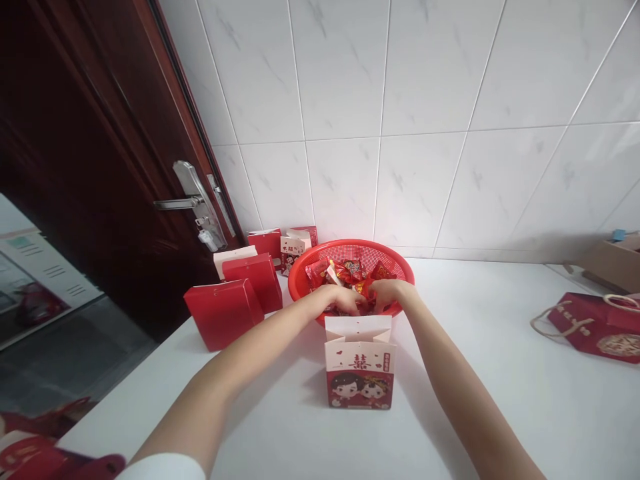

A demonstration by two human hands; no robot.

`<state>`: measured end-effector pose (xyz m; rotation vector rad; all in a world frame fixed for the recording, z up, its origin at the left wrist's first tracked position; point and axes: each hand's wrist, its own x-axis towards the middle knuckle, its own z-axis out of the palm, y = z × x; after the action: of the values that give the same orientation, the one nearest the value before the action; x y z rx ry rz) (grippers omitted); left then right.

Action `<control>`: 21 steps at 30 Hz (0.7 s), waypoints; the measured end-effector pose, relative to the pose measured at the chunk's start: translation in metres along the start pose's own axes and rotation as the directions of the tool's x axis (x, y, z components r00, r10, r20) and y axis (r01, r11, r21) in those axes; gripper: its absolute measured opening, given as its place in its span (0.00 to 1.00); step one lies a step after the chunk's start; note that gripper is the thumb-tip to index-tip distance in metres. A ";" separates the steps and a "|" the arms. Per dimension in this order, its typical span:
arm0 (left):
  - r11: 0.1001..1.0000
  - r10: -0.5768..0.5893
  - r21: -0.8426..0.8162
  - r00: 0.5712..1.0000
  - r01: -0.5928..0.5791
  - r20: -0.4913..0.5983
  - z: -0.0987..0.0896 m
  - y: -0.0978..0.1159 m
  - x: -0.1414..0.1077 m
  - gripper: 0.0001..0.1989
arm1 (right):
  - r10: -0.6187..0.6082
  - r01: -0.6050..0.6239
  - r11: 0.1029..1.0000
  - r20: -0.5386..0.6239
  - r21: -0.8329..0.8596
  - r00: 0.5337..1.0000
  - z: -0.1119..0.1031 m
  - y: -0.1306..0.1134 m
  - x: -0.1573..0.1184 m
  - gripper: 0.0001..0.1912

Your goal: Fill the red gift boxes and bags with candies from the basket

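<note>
left hand [347, 299]: it reaches into the basket from the near left, fingers down among the sweets; the fingertips are hidden, so i cannot tell how wide the grip is, or if it has hold of anything.
right hand [389, 292]: it bends down into the same basket at the near right, just beside the left one; its grip is also covered, and i cannot tell what it holds.
sweets [353, 268]: they lie loose in red wrappers inside the basket, probably so that both hands can pick among them.
basket [407, 272]: red, with mesh wall, it sits near the tile wall [430, 87]; its wide mouth seems to give room for two hands.
paper box [360, 377]: upright between the forearms, on the near side of the basket, top flaps raised; this place seems chosen for easy reach.
red boxes [225, 317]: they stand at the left of the tabletop [470, 347], perhaps to keep them aside.
gift box [593, 328]: far to the right, with rope handles.
</note>
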<state>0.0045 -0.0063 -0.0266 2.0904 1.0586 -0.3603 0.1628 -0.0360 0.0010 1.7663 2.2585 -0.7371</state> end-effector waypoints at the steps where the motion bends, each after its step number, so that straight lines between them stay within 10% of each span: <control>1: 1.000 0.001 0.007 1.000 -0.001 -0.003 0.000 -0.001 0.001 0.29 | 0.010 -0.009 1.000 0.016 -0.019 1.000 0.001 -0.001 0.001 0.11; 13: 1.000 -0.014 -0.020 1.000 0.014 -0.008 0.003 -0.001 -0.001 0.23 | -0.072 0.073 0.997 -0.018 0.030 0.997 0.002 0.001 -0.004 0.14; 21: 0.998 -0.030 0.057 0.990 0.038 -0.137 -0.013 0.004 -0.018 0.14 | -0.098 0.153 0.962 -0.239 0.225 0.966 0.002 0.012 0.003 0.11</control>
<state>-0.0042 -0.0089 -0.0060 2.1776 1.1773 -0.2717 0.1732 -0.0324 -0.0057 1.9131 2.5451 -0.9141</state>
